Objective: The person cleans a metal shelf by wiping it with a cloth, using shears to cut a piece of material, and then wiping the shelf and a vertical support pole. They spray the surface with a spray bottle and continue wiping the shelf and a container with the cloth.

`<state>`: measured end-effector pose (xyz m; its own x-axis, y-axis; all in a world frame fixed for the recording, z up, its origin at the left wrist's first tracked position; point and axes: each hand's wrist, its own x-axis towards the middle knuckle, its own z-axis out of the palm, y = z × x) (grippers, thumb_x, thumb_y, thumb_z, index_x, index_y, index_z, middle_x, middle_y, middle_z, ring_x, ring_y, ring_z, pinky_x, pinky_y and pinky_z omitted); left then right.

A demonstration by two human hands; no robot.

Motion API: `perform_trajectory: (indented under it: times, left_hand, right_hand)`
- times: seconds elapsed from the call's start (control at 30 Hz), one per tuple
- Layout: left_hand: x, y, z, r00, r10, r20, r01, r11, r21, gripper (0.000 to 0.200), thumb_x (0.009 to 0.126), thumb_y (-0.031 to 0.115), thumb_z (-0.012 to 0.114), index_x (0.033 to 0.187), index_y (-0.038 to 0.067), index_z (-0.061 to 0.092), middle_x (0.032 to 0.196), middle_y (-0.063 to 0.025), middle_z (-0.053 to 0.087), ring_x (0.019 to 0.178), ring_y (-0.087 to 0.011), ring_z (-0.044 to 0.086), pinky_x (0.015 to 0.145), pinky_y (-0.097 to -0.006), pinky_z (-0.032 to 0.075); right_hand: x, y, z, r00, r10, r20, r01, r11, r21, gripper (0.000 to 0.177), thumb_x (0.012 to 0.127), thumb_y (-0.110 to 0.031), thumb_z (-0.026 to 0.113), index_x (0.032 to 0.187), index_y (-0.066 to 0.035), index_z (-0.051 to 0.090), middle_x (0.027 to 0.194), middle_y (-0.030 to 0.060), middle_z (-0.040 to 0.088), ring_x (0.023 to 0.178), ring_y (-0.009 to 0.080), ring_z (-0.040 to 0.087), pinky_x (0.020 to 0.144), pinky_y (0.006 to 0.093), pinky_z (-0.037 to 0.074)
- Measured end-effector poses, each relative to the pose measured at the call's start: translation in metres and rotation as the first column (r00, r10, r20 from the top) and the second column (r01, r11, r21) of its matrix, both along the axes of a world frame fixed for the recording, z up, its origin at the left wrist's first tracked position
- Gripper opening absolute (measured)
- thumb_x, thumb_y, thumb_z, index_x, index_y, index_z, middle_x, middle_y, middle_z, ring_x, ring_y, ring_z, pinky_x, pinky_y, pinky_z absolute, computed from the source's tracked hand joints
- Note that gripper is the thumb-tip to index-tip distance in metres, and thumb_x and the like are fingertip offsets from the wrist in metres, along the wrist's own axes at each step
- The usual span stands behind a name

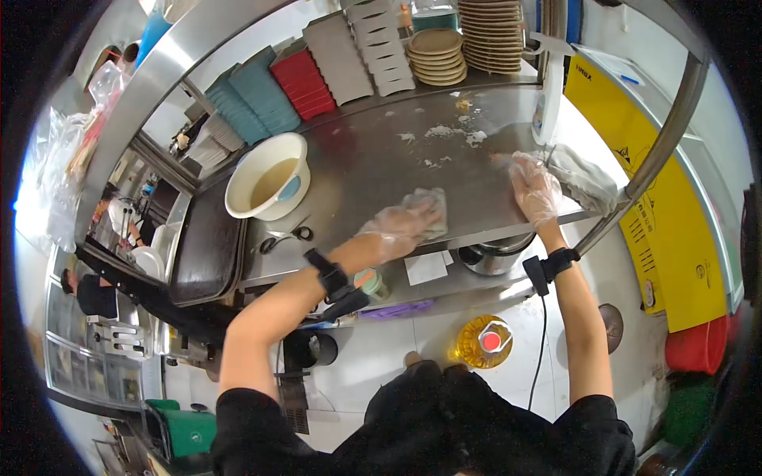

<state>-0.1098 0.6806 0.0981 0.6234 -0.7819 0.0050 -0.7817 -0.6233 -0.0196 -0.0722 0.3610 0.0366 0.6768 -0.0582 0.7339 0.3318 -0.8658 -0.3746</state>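
My left hand [403,225], in a clear plastic glove, presses a pale grey cloth [436,208] onto the steel counter [357,170] near its front edge, fingers bent over it. Also gloved, my right hand [533,189] rests at the counter's right end, its fingers laid on the surface and holding nothing visible. Beside it lies a bunched grey towel [586,176]. White crumbs [446,132] are scattered on the metal beyond both hands. Black-handled scissors [286,239] lie to the left of my left hand, below a white basin [289,184] of cloudy liquid.
Stacked teal trays [266,95], red trays [305,83] and brown plates [436,57] line the back. A metal post [663,143] rises at the right. Below are a metal pot [486,260] and an oil jug [476,349]. A person [95,293] is at far left.
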Motion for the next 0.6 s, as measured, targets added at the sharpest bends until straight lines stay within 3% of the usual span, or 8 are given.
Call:
perform_trajectory:
  times: [0.13,0.3,0.37,0.4,0.47,0.5,0.57,0.6]
  left_hand:
    - [0.066,-0.045,-0.003,0.996,0.077,-0.040,-0.074,0.994,0.074,0.066,0.082,0.000,0.050,0.146,0.012,0.041,0.156,-0.0161,0.033,0.135,-0.0341,0.046,0.108,-0.0403,0.045]
    - [0.131,0.001,0.009,0.981,0.168,0.094,-0.178,0.978,0.110,0.055,0.085,0.002,0.048,0.140,-0.002,0.044,0.144,-0.0229,0.046,0.122,-0.0339,0.057,0.097,-0.0405,0.051]
    - [0.140,0.006,0.031,0.863,0.504,0.048,-0.483,0.792,0.373,0.053,0.086,0.005,0.051,0.139,-0.002,0.046,0.145,-0.0213,0.046,0.115,-0.0344,0.060,0.092,-0.0411,0.052]
    - [0.154,0.018,0.018,0.867,0.495,0.051,-0.476,0.795,0.375,0.053,0.086,0.005,0.051,0.139,-0.002,0.046,0.145,-0.0213,0.046,0.115,-0.0344,0.060,0.092,-0.0411,0.052]
    - [0.177,0.034,-0.014,0.939,0.296,0.175,-0.328,0.924,0.196,0.048,0.077,-0.001,0.056,0.123,0.009,0.060,0.110,-0.0179,0.064,0.106,-0.0353,0.063,0.092,-0.0395,0.052]
    - [0.178,0.030,-0.019,0.944,0.282,0.174,-0.314,0.928,0.200,0.048,0.077,-0.001,0.056,0.123,0.009,0.060,0.110,-0.0179,0.064,0.106,-0.0353,0.063,0.092,-0.0395,0.052]
    - [0.123,-0.005,0.011,0.994,-0.085,-0.062,0.081,0.994,-0.068,0.050,0.074,-0.003,0.055,0.123,0.008,0.059,0.117,-0.0177,0.061,0.111,-0.0335,0.061,0.095,-0.0403,0.051]
    - [0.110,-0.026,0.017,0.988,-0.102,-0.118,0.109,0.993,0.054,0.059,0.077,-0.003,0.055,0.134,0.010,0.049,0.131,-0.0183,0.053,0.122,-0.0352,0.054,0.103,-0.0406,0.046]
  right_hand:
    - [-0.004,0.005,0.003,0.998,0.004,-0.056,-0.006,0.999,-0.034,0.026,0.091,-0.020,0.058,0.116,-0.016,0.062,0.110,0.0131,0.066,0.094,0.0373,0.064,0.078,0.0484,0.052]
    - [-0.002,-0.003,0.000,0.997,-0.056,-0.059,0.053,0.997,-0.047,0.026,0.090,-0.020,0.058,0.115,-0.014,0.063,0.113,0.0115,0.066,0.098,0.0364,0.064,0.083,0.0464,0.052]
    - [-0.002,-0.003,0.000,0.994,-0.100,-0.039,0.101,0.995,0.010,0.026,0.089,-0.018,0.059,0.114,-0.014,0.063,0.111,0.0113,0.067,0.100,0.0355,0.064,0.084,0.0458,0.052]
    - [-0.001,-0.003,0.001,0.993,-0.110,-0.038,0.110,0.994,0.014,0.026,0.089,-0.018,0.059,0.114,-0.014,0.063,0.111,0.0113,0.067,0.100,0.0355,0.064,0.084,0.0458,0.052]
    - [-0.003,-0.002,0.000,0.994,-0.108,-0.019,0.108,0.994,0.018,0.027,0.088,-0.016,0.059,0.114,-0.013,0.063,0.111,0.0114,0.067,0.101,0.0345,0.064,0.084,0.0456,0.052]
    - [0.001,-0.004,-0.005,0.997,-0.079,0.021,0.078,0.996,0.039,0.029,0.087,-0.015,0.060,0.116,-0.014,0.064,0.112,0.0109,0.067,0.101,0.0338,0.064,0.084,0.0451,0.052]
    - [-0.001,-0.004,-0.003,0.997,-0.073,0.005,0.072,0.996,0.048,0.029,0.087,-0.015,0.060,0.116,-0.014,0.064,0.112,0.0109,0.067,0.101,0.0338,0.064,0.084,0.0449,0.052]
    - [-0.002,-0.002,-0.001,0.998,-0.054,-0.008,0.055,0.997,0.056,0.029,0.087,-0.015,0.060,0.116,-0.014,0.064,0.112,0.0108,0.067,0.101,0.0337,0.064,0.084,0.0446,0.052]
